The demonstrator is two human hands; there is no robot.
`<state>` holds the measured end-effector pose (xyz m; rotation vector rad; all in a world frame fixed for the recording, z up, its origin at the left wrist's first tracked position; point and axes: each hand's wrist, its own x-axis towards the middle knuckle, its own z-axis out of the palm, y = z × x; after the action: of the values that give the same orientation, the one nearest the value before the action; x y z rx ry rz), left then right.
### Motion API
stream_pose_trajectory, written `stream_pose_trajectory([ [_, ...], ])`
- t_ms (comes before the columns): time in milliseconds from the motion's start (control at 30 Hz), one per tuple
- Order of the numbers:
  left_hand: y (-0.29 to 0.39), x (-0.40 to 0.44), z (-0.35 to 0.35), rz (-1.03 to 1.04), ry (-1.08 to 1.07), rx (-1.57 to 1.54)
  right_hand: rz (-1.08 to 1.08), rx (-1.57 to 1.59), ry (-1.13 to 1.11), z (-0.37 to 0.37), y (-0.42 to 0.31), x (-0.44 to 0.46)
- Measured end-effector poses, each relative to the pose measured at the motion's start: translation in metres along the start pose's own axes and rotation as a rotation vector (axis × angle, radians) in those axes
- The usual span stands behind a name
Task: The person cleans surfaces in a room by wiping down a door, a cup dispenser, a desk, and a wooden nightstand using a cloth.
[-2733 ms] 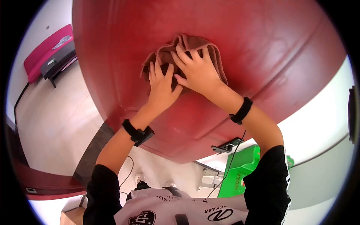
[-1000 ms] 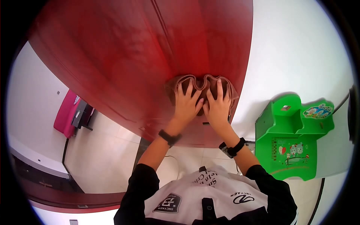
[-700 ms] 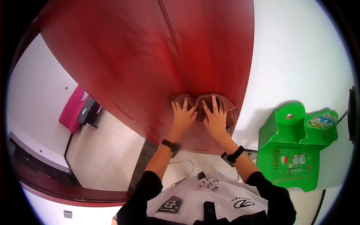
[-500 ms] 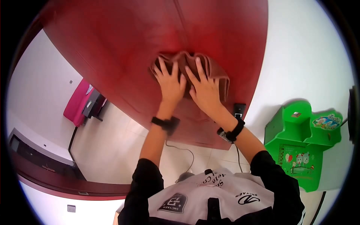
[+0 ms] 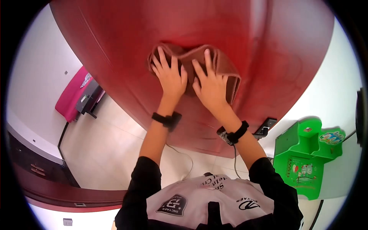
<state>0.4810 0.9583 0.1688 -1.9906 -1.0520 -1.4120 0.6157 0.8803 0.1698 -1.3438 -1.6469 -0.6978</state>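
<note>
Left-hand grip (image 5: 171, 79) and right-hand grip (image 5: 212, 88) are both unclenched, splayed nearly flat. A large red door (image 5: 230, 23) fills most of the upper view, bulging through the lens. Low on the right stands a green desk unit (image 5: 306, 158), well apart from both hands. Against the door's face, under both hands, lies a folded brown cloth (image 5: 188, 60). Black wristbands (image 5: 238, 132) circle both wrists.

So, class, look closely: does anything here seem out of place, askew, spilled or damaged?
Nothing really stands out; I see no spill or damage. The brown cloth is creased against the red door, but that fits the left hand and right hand spread on it.
</note>
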Motion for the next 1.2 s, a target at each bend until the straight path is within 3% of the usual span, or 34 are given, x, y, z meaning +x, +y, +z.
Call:
stream_pose_trajectory([
  [33, -0.013, 0.004, -0.002, -0.008, 0.055, 0.009, -0.015, -0.082, 0.147, 0.008, -0.009, 0.007],
  [267, -0.09, -0.108, 0.038, 0.028, -0.033, -0.064, -0.018, -0.209, 0.0, 0.094, -0.026, -0.069],
  [367, -0.109, -0.086, 0.019, 0.16, -0.078, -0.064, 0.013, -0.184, -0.005, 0.085, -0.053, -0.03],
  [467, -0.125, -0.025, -0.01, 0.084, 0.001, -0.16, 0.041, -0.181, 0.057, 0.083, -0.089, 0.023],
  [533, -0.148, -0.008, -0.017, 0.094, 0.104, -0.173, -0.059, -0.247, 0.156, 0.098, -0.107, 0.046],
  [667, -0.184, -0.056, 0.0, -0.12, 0.158, -0.166, -0.159, -0.204, -0.033, 0.13, -0.142, 0.041],
  [833, -0.16, -0.107, 0.0, -0.48, 0.148, -0.356, -0.159, -0.076, -0.035, 0.18, -0.161, -0.009],
  [1000, -0.155, -0.114, -0.015, -0.466, 0.029, -0.388, -0.06, -0.042, -0.165, 0.17, -0.162, -0.021],
  [1067, -0.154, -0.128, -0.011, -0.409, 0.012, -0.32, -0.075, -0.105, -0.156, 0.173, -0.155, -0.043],
  [1133, -0.146, -0.131, -0.015, -0.491, -0.19, -0.222, -0.024, -0.12, -0.226, 0.169, -0.149, -0.057],
  [1200, -0.148, -0.118, -0.016, -0.426, -0.154, -0.126, -0.06, -0.111, -0.211, 0.164, -0.145, -0.05],
])
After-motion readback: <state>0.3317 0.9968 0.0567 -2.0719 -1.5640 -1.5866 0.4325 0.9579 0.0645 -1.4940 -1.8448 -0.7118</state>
